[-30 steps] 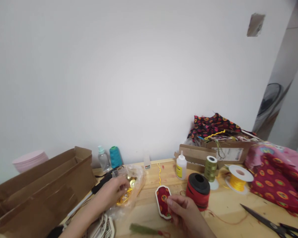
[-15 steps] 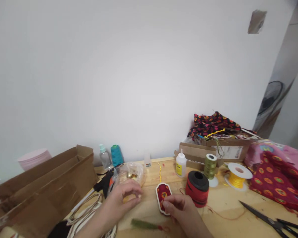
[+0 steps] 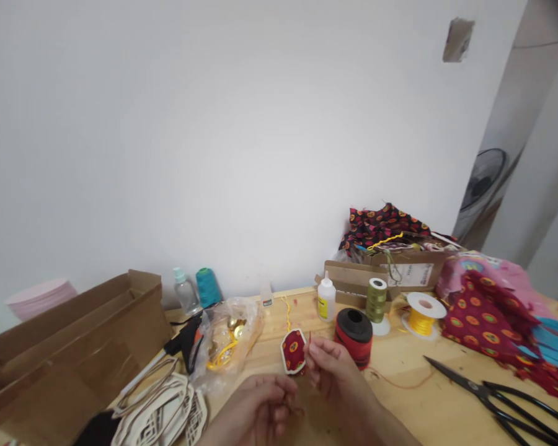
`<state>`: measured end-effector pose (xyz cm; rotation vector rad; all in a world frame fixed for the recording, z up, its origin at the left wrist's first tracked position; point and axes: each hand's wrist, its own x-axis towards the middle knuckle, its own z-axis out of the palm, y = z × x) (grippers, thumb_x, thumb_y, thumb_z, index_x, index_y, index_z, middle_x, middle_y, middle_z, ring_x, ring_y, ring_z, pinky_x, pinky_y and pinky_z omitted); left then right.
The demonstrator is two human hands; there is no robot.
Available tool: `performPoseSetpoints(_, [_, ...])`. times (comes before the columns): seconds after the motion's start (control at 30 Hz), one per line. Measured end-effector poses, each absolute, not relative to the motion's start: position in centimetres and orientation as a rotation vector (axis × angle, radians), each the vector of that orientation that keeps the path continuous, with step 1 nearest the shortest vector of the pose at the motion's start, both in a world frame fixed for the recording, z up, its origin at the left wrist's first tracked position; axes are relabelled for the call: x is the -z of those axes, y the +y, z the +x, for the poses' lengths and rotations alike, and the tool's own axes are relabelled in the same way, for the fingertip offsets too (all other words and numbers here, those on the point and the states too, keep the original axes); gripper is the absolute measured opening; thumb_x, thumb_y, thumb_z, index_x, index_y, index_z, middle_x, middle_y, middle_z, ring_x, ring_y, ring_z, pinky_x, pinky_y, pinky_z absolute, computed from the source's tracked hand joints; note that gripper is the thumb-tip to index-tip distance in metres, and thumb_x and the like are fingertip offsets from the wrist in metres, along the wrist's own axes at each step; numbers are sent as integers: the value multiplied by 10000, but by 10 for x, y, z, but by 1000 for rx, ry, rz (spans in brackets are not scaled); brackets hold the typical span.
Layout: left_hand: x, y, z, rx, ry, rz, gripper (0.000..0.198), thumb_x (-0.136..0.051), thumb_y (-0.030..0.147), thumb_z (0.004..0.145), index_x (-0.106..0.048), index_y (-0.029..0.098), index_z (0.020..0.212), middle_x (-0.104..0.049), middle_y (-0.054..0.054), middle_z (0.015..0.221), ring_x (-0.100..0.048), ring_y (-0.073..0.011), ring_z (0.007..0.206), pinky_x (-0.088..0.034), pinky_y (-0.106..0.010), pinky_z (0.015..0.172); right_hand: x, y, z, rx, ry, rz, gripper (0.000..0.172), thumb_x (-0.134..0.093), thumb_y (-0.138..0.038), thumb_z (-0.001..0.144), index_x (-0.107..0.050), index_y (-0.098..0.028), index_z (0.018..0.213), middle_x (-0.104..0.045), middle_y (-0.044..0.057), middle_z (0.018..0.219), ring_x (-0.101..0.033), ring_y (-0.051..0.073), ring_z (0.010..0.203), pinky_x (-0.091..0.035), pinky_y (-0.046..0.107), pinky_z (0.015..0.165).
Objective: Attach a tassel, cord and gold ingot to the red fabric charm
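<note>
Low in the middle, my left hand [image 3: 267, 402] is closed, its fingers curled together with a thin red cord [image 3: 298, 411] showing at the fingertips. To its right, my right hand [image 3: 332, 368] pinches red cord too, and a short end stands up above the thumb. Whether both hold one and the same cord I cannot tell. Just beyond my hands a dark red patterned fabric tag [image 3: 293, 350] with a white scalloped border lies on the table, a yellow twisted cord [image 3: 286, 311] running from its top. No green tassel shows; my hands may cover it.
Right of my hands stand a red ribbon roll [image 3: 354, 350], a glue bottle [image 3: 326, 298], green thread [image 3: 376, 300] and a yellow cord spool [image 3: 421, 325]. Black scissors [image 3: 486, 393] lie at right. A plastic bag [image 3: 232, 334], white cut-out shapes [image 3: 167, 409] and a cardboard box [image 3: 84, 359] are at left.
My hands have come closer together, and my right hand has left the tag and lifted red cord. The green tassel that lay between them is out of sight. The view has shifted right.
</note>
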<state>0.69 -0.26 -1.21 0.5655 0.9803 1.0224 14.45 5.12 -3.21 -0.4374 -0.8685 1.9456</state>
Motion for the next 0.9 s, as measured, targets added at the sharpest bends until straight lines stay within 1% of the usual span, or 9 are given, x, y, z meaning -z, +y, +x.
performPoseSetpoints(0.1, [11,-2,16,-933,895,336,106,-583,140,666,-632,47,682,-488,14,518,-367,-8,373,-252,-102,355,29,49,145,-1919,-943,-390,232,-674,-299,634,-552,-121,548,-473,-43,473,-396,39,417,-295,157,428])
performPoseSetpoints(0.2, [17,1,20,-990,820,231,112,-603,163,675,-619,54,650,-484,21,496,-357,-3,352,-230,-101,337,30,45,145,-1775,-1112,-433,208,-673,-319,625,-599,-128,589,-502,-33,467,-424,56,421,-334,172,434])
performPoseSetpoints(0.3, [24,1,21,-1090,821,233,75,-621,131,659,-605,79,607,-508,16,477,-421,-31,370,-279,-122,356,35,37,144,-1523,-1362,-496,160,-646,-319,644,-641,-160,650,-584,3,552,-516,107,508,-405,212,497])
performPoseSetpoints(0.37, [25,0,21,-1108,833,268,86,-641,141,640,-607,82,588,-538,0,483,-488,-66,427,-338,-148,406,37,32,144,-1305,-1556,-528,107,-626,-287,662,-658,-186,678,-633,31,665,-562,147,651,-436,244,611])
performPoseSetpoints(0.43, [23,0,21,-1109,834,319,102,-680,159,598,-618,80,580,-572,-16,503,-530,-93,480,-367,-167,443,37,28,143,-1128,-1763,-487,96,-592,-261,686,-665,-203,709,-649,42,752,-565,161,756,-430,251,693])
performPoseSetpoints(0.53, [21,1,19,-1161,908,373,156,-737,142,514,-646,86,627,-636,-39,555,-571,-118,523,-395,-184,481,32,29,142,-1016,-1974,-274,162,-517,-275,735,-662,-201,733,-656,42,735,-573,146,732,-429,231,686])
performPoseSetpoints(0.63, [22,2,17,-1202,1015,398,233,-762,163,478,-661,106,681,-658,-40,554,-581,-122,501,-402,-197,487,28,32,141,-1029,-2010,-211,228,-475,-314,767,-664,-192,730,-652,51,671,-573,143,667,-427,228,642])
performPoseSetpoints(0.77, [27,3,11,-1215,1002,531,259,-758,224,497,-672,112,714,-662,-44,554,-584,-121,509,-399,-195,497,30,33,142,-1227,-1948,-294,215,-482,-306,772,-671,-205,772,-658,56,748,-579,158,704,-421,241,645])
performPoseSetpoints(0.9, [35,5,6,-1237,975,620,249,-745,221,524,-677,114,738,-669,-45,585,-596,-130,555,-409,-205,538,33,33,143,-1286,-1911,-342,185,-509,-279,755,-676,-206,789,-666,51,778,-585,169,732,-419,251,662])
